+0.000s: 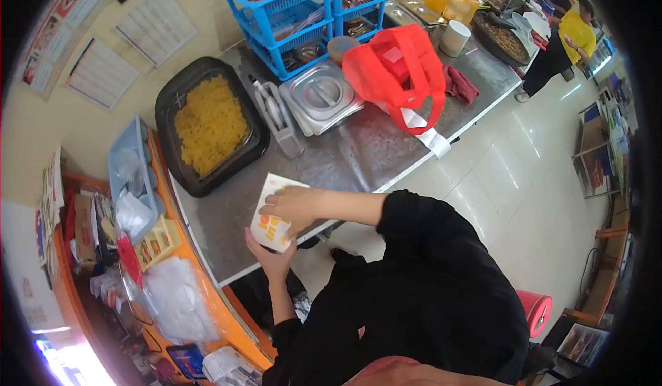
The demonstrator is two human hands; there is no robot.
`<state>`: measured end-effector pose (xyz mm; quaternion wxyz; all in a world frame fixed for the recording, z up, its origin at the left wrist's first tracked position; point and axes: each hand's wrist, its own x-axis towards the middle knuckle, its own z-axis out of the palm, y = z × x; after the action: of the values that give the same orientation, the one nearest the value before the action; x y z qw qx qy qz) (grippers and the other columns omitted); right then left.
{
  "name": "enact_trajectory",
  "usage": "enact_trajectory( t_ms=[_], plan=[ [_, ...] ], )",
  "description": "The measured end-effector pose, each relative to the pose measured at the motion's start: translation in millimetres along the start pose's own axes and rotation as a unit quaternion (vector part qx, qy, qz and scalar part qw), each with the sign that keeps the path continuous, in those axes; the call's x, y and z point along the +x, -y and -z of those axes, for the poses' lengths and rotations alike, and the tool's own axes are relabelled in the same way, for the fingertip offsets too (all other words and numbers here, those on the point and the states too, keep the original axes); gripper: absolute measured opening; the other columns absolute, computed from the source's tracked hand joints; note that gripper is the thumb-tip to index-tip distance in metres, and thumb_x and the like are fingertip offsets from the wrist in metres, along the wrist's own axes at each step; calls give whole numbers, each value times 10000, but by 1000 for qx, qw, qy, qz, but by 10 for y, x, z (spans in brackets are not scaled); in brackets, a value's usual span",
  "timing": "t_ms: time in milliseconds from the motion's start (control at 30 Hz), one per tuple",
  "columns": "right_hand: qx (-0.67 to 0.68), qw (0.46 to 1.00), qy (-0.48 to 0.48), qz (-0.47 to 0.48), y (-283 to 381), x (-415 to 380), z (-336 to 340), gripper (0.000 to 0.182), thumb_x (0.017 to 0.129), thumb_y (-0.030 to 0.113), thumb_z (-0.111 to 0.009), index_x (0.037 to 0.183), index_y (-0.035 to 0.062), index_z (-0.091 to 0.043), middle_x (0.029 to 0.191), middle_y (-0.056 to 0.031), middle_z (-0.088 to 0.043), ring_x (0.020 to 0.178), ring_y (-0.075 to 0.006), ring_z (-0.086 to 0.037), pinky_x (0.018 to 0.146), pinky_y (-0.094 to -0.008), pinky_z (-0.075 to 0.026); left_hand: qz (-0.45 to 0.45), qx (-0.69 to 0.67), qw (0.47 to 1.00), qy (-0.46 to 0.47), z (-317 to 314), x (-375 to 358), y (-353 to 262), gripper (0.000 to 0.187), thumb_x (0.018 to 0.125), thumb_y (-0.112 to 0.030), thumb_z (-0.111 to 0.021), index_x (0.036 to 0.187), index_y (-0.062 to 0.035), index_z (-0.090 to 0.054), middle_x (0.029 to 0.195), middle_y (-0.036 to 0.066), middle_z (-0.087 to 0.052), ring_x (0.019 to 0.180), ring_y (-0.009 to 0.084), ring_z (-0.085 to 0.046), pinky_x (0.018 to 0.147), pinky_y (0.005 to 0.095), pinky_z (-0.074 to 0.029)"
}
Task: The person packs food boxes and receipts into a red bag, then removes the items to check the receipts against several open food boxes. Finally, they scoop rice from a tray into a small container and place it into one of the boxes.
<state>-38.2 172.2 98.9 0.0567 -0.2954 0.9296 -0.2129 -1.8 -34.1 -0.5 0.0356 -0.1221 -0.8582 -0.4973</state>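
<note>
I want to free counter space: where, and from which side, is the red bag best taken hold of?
Probably by the handle loop of the red bag, coming from the floor-side edge of the counter. The loop is wide and droops toward that edge, while blue baskets stand close on the bag's other side.

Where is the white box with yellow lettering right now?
The white box is left of centre in the head view, between the left hand and right hand, below and right of the black tray of yellow rice.
</note>
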Motion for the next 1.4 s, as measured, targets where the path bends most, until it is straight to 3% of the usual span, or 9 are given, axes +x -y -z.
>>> enact_trajectory(
  t_ms=[233, 400, 500, 600, 700, 867, 967, 1067, 1400],
  plan=[
    [81, 850, -454, -254, -995, -1354, 1675, 119, 806, 68, -479, 878, 14, -557, 777, -193, -603, 738, -353, -617, 636, -421, -482, -44, -4, 993, 106, -861, -135, -474, 1150, 529, -251, -833, 1418, 38, -164, 1397, 258, -255, 1319, 402, -243, 1090, 462, -216],
    [-82, 899, -131, -409, -2227, -2004, 2109, 151, 826, 116, -473, 872, 17, -577, 963, -235, -623, 921, -386, -608, 741, -468, -501, -44, -4, 989, 139, -1705, 35, -1050, 1162, 535, -257, -853, 1424, 18, -159, 1438, 277, -180, 1341, 423, -208, 1079, 468, -246],
    [-200, 905, -102, -363, -2710, -2407, 2268, 203, 806, 52, -466, 960, 27, -597, 1070, -216, -611, 941, -377, -607, 783, -447, -505, -62, -1, 990, 124, -2044, 86, -1510, 1058, 580, -239, -843, 1400, 8, -221, 1440, 280, -162, 1326, 428, -239, 1059, 467, -283],
    [-214, 920, -304, -126, -2749, -2604, 2502, 326, 772, -12, -471, 1068, 42, -595, 1152, -193, -572, 965, -369, -599, 808, -439, -497, -97, -18, 992, 79, -2275, 242, -1934, 881, 687, -226, -783, 1359, 26, -271, 1415, 282, -226, 1297, 410, -302, 1048, 451, -298],
    [-133, 938, -258, -190, -2599, -2684, 2660, 430, 757, -25, -504, 1182, 30, -537, 1241, -182, -510, 1012, -366, -571, 856, -438, -471, -81, -107, 989, 64, -2503, 712, -2265, 662, 806, -177, -676, 1312, 44, -310, 1368, 277, -315, 1251, 380, -376, 1026, 432, -324],
    [-139, 940, 201, -237, -3042, -2046, 2401, 478, 673, 14, -618, 1147, 2, -554, 1216, -199, -510, 1059, -352, -557, 873, -431, -473, -17, -160, 984, 77, -2734, 1700, -3053, 453, 830, -70, -591, 1231, 35, -407, 1304, 192, -410, 1098, 310, -505, 855, 349, -441],
    [-117, 956, 91, -252, -3567, -1896, 1875, 707, 577, 127, -731, 1236, 42, -490, 1317, -209, -424, 1179, -381, -468, 949, -454, -436, -111, -17, 983, 145, -2673, 1895, -3105, 444, 777, -10, -564, 1210, 24, -475, 1295, 175, -436, 975, 286, -567, 756, 314, -471],
    [-171, 947, 188, -195, -3517, -1968, 2118, 916, 591, 124, -731, 1399, 141, -300, 1440, -220, -231, 1290, -418, -313, 1028, -437, -363, -204, 39, 964, 166, -2639, 1903, -3106, 515, 718, 32, -532, 1231, 1, -515, 1305, 184, -450, 918, 295, -588, 724, 306, -482],
    [68, 997, 35, -26, -2754, -2542, 3340, 844, 628, 160, -759, 1367, 67, -364, 1380, -198, -366, 1280, -314, -381, 1027, -394, -370, -186, 44, 956, 221, -2425, 1981, -3414, 762, 627, 42, -515, 1375, -30, -390, 1508, 162, -206, 1053, 369, -572, 775, 385, -507]
  ],
)
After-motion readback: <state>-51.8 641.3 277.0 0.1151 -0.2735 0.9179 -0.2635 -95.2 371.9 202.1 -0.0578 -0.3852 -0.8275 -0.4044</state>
